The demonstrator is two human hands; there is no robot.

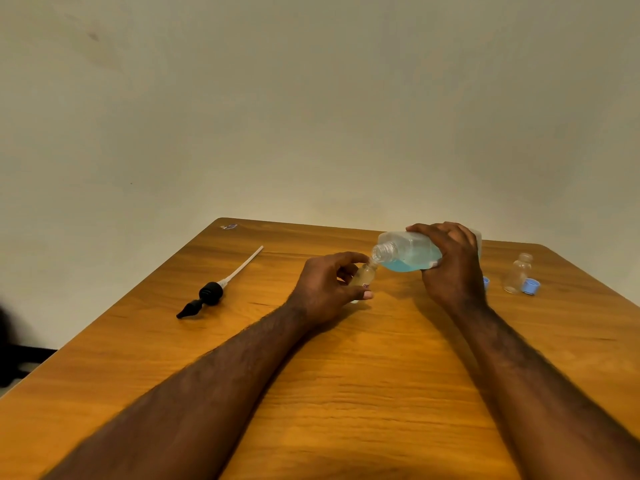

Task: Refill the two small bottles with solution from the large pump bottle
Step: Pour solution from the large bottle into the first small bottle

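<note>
Now, right hand (450, 268) tight around tilted clear large bottle (405, 252), left hand (325, 285) around small round bottle (365, 275).

I see the pump (210, 293) well left of the large bottle (405, 251), a small bottle (366, 275) at its mouth, the second bottle (518, 271) and a cap (531, 286) to its right.

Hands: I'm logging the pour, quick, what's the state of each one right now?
Left hand: holds the small bottle.
Right hand: holds the large bottle, tipped toward the small one.
</note>
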